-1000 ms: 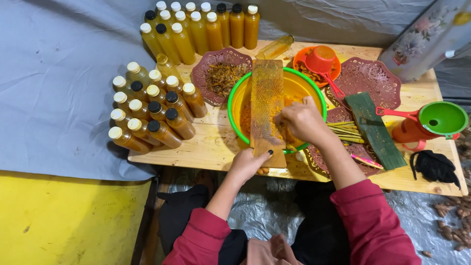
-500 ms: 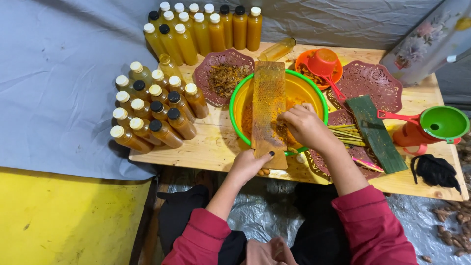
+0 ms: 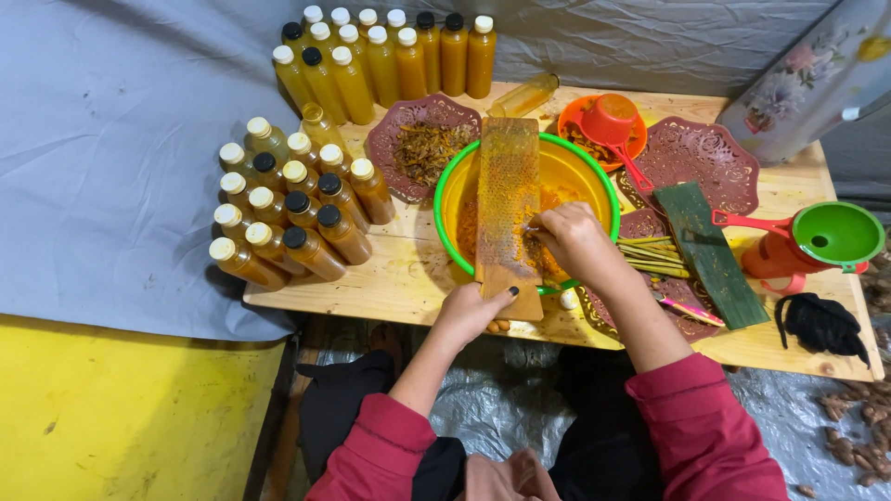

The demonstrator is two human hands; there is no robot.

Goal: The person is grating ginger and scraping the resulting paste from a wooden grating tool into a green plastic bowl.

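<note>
Wooden and stained orange, the long grater board [image 3: 508, 209] lay slanted across the green-rimmed yellow basin [image 3: 575, 176] at the middle of the pale desk [image 3: 408, 283]. The left hand [image 3: 473, 311] held the board's near end in a closed grip. The right hand [image 3: 574, 241], at three o'clock of the board, pressed against its face, fingers curled; whatever they pinched was too hidden to tell. Capped bottles of amber liquid [image 3: 297, 218] crowded at nine o'clock, a green funnel [image 3: 835, 234] at three.
</note>
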